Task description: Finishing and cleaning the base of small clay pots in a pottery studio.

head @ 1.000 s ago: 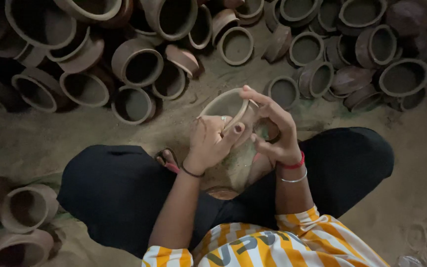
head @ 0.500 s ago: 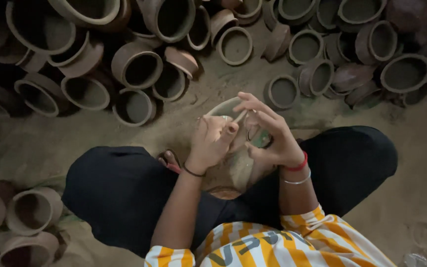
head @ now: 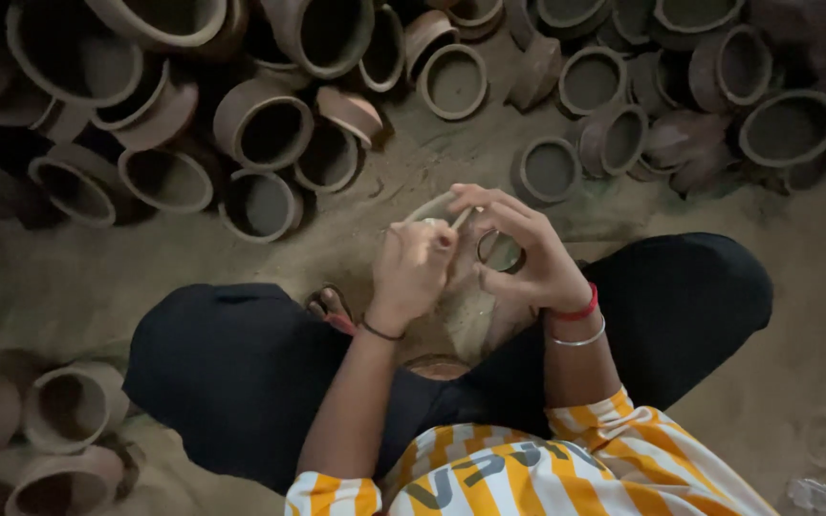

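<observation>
Your left hand [head: 413, 268] is closed around a thin pale stick [head: 459, 219], its tip angled up and to the right toward the pot's rim. Your right hand [head: 528, 253] is curled over the clay pot [head: 475, 306], fingers spread on the far edge and thumb below, steadying it. The pot sits in your lap between your crossed legs, directly under both hands, mouth tilted up and away from you. The stick hand lies just left of the rim and is the nearer one to the working edge; the right hand is already touching the pot. The pot looks pale, dusty and unfired, lighter than the darker finished pots [head: 260, 129] lying on the sandy ground [head: 69, 277] ahead. How far the rim runs under your fingers is hidden.
</observation>
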